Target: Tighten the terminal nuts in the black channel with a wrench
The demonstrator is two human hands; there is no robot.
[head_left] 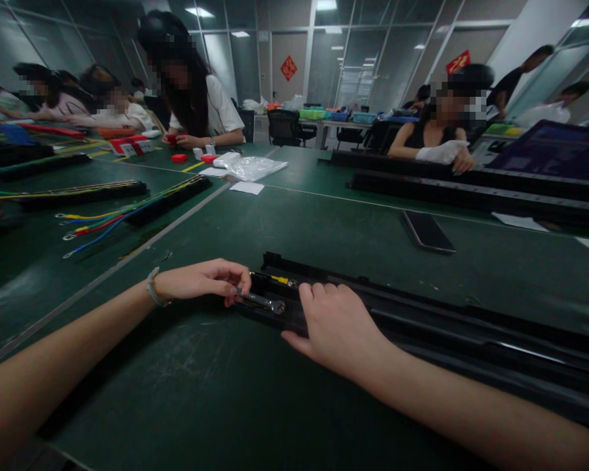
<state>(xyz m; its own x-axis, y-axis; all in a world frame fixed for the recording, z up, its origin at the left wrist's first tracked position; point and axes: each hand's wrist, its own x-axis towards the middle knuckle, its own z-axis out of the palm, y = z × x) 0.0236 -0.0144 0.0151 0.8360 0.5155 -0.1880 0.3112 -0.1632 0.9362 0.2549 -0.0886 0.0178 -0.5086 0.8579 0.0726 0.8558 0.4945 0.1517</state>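
My left hand (pixel 220 280) pinches the near end of a small metal wrench (pixel 261 300). The wrench's open jaw lies at a nut or bolt inside the left end of a long black channel-shaped housing (pixel 422 311). My right hand (pixel 338 320) is wrapped over the housing just right of the wrench head, its fingers on the far side and the thumb on the near side. A yellow-sleeved cable lug (pixel 281 280) sits in the channel, fixed near a second bolt. What lies under my right palm is hidden.
A phone (pixel 428 231) lies beyond the housing. Wire bundles with ring lugs (pixel 127 212) lie to the left, a clear plastic bag (pixel 255 167) further back. Other long black housings (pixel 471 186) stand at the back right. Several people work around the tables.
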